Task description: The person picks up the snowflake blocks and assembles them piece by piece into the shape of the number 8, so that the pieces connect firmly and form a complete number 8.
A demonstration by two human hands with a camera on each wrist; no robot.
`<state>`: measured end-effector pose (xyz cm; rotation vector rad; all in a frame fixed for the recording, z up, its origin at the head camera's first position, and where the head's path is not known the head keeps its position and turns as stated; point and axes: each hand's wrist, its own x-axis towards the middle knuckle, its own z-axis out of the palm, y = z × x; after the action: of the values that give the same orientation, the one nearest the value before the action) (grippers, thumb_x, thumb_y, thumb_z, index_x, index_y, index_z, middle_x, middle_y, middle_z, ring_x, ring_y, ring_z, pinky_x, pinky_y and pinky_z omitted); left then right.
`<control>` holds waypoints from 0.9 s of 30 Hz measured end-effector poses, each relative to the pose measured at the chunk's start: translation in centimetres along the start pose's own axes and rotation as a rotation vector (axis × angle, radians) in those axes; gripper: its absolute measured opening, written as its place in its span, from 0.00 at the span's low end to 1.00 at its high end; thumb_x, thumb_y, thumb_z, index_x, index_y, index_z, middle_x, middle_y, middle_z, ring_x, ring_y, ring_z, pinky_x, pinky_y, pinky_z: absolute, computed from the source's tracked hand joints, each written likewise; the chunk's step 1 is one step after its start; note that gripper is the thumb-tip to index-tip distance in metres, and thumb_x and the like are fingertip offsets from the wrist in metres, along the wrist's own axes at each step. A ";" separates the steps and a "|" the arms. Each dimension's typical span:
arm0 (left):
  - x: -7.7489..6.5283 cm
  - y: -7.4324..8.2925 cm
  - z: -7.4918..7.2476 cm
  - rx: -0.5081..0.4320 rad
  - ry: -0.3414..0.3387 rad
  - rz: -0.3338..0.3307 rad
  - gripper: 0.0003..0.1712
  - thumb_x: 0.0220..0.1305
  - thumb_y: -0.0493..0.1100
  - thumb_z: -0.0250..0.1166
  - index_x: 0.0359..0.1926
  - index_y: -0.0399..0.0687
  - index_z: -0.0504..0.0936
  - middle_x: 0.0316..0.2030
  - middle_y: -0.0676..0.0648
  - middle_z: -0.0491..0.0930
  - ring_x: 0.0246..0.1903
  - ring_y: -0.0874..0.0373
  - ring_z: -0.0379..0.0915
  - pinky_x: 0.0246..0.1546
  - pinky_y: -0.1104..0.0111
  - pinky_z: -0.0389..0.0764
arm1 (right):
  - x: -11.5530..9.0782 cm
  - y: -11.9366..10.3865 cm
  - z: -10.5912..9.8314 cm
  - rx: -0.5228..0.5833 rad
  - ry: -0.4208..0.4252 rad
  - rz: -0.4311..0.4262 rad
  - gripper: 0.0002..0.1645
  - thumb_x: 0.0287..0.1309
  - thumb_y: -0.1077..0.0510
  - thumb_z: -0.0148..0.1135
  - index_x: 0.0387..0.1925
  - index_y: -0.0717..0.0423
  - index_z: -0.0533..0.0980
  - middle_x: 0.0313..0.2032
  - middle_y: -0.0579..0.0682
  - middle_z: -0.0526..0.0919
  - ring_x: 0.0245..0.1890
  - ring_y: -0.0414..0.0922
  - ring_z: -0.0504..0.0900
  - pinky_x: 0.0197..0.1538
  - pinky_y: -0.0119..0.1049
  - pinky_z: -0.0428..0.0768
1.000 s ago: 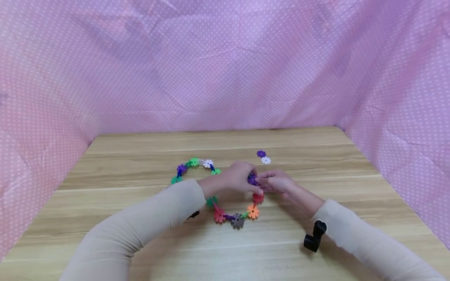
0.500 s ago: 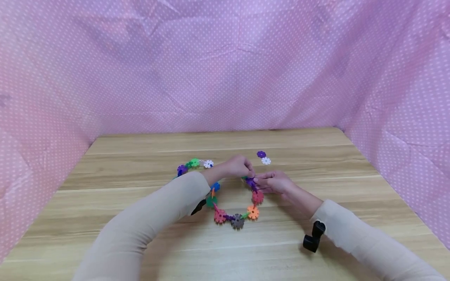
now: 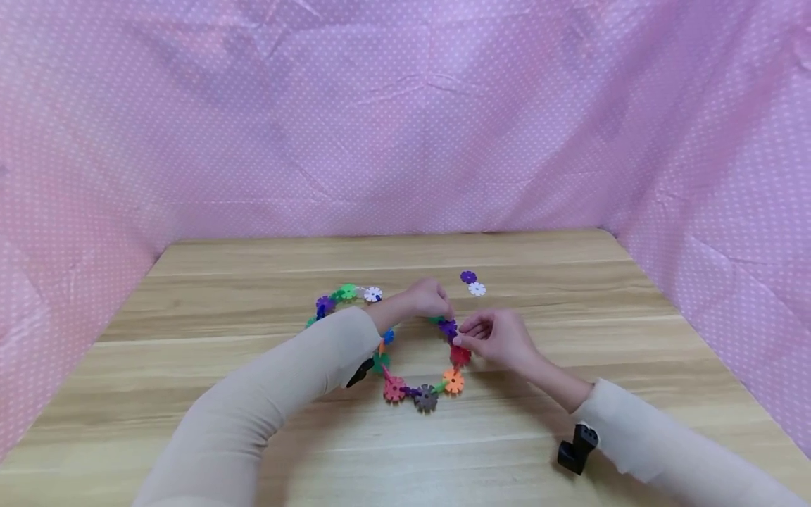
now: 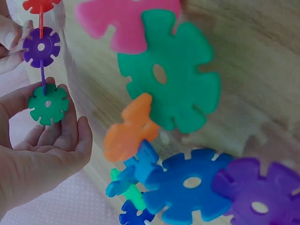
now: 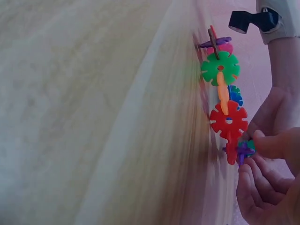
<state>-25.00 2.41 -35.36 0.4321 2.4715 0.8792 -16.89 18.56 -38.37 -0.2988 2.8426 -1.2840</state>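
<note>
A ring of notched plastic discs [image 3: 426, 398] in many colours lies on the table, slotted together into a chain. In the head view my left hand [image 3: 429, 298] reaches over its far side. The left wrist view has those fingers curled about a green disc [image 4: 48, 105], which they hold. A purple disc [image 4: 41, 47] joins it by an upright purple piece [image 4: 43, 75]. At that purple disc, near the red disc [image 3: 460, 354], is my right hand [image 3: 503, 339], thumb and fingertips bent around its edge. Whether they pinch it is unclear.
A loose purple disc [image 3: 468, 277] and a white disc [image 3: 477, 289] lie at the back right on the wooden table [image 3: 304, 451]. More linked discs [image 3: 347, 291] stretch to the left, partly under my left forearm. Pink dotted cloth [image 3: 405, 127] surrounds the table.
My left hand has moved up and back, its fingers drawing together at the chain. My right hand has shifted slightly nearer me and turned, its thumb lower on the purple piece.
</note>
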 end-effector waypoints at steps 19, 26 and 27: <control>0.9 -1.2 -0.7 -0.210 -0.011 -0.252 0.14 0.46 0.42 0.76 0.24 0.48 0.76 0.24 0.54 0.74 0.26 0.61 0.68 0.28 0.75 0.74 | 0.6 -0.4 0.8 -0.132 0.119 -0.061 0.02 0.50 0.62 0.70 0.27 0.59 0.84 0.24 0.50 0.87 0.22 0.37 0.79 0.25 0.24 0.78; 0.9 -1.2 -0.5 -0.336 0.016 -0.285 0.11 0.47 0.40 0.76 0.25 0.45 0.80 0.23 0.53 0.77 0.24 0.61 0.71 0.29 0.75 0.76 | 0.6 -0.3 0.9 -0.196 0.140 -0.101 0.03 0.51 0.62 0.70 0.29 0.58 0.85 0.26 0.51 0.87 0.23 0.36 0.80 0.26 0.23 0.79; 0.9 -1.2 -0.4 -0.350 0.026 -0.294 0.11 0.48 0.40 0.76 0.25 0.44 0.80 0.22 0.53 0.77 0.23 0.61 0.71 0.28 0.75 0.75 | 0.6 -0.3 0.9 -0.207 0.144 -0.106 0.03 0.51 0.62 0.70 0.29 0.58 0.85 0.26 0.50 0.87 0.22 0.36 0.80 0.25 0.23 0.79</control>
<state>-26.13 1.72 -36.11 -0.0622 2.2600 1.1605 -17.39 17.57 -38.73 -0.3786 3.1281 -1.0663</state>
